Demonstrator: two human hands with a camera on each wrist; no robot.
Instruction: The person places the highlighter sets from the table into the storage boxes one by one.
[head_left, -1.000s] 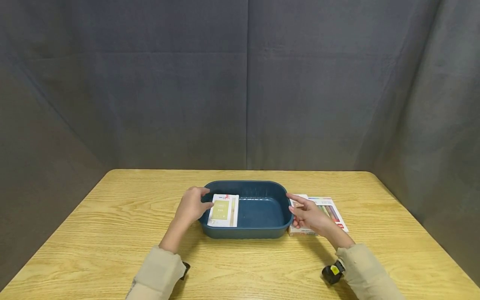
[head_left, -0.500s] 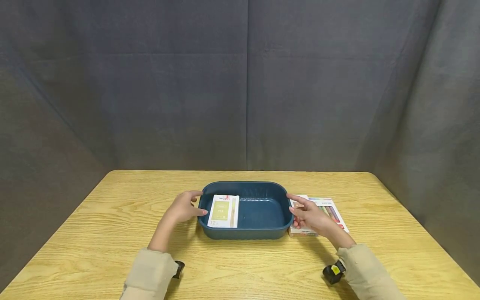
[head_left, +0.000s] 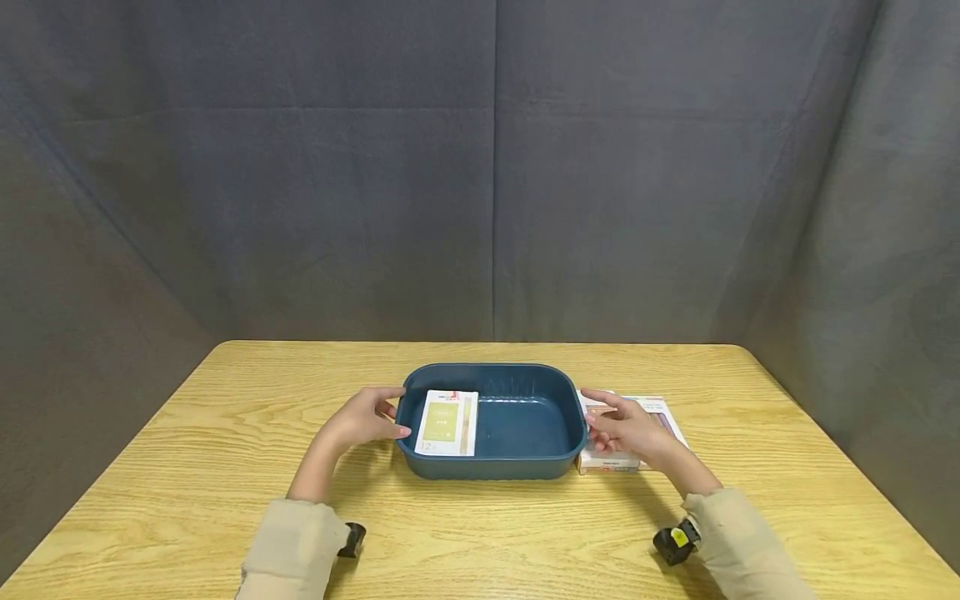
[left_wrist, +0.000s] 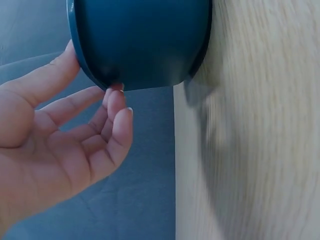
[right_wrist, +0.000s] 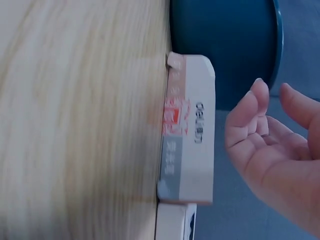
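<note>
A dark blue rectangular basin (head_left: 491, 467) with rounded corners stands on the table. Inside it, at the left end, lies a white and yellow-green box (head_left: 446, 425). My left hand (head_left: 367, 418) is at the basin's left end, thumb and forefinger spread; in the left wrist view their tips meet or nearly meet the rim. At the right end, my right hand (head_left: 628, 429) hovers over two white boxes, its fingers loosely bent and holding nothing. The nearer box (right_wrist: 192, 130) has red print on its side. Partly beneath my wrist is the other box (head_left: 667, 417).
The wooden table (head_left: 480, 542) has its far edge just behind the basin. A grey curtain (head_left: 480, 208) encloses the back and both sides. A black wrist camera (head_left: 675, 542) hangs below each forearm.
My left hand has drawn back left, its thumb leaving the area over the basin. My right hand has shifted slightly right, away from the rim. Basin and boxes stay put.
</note>
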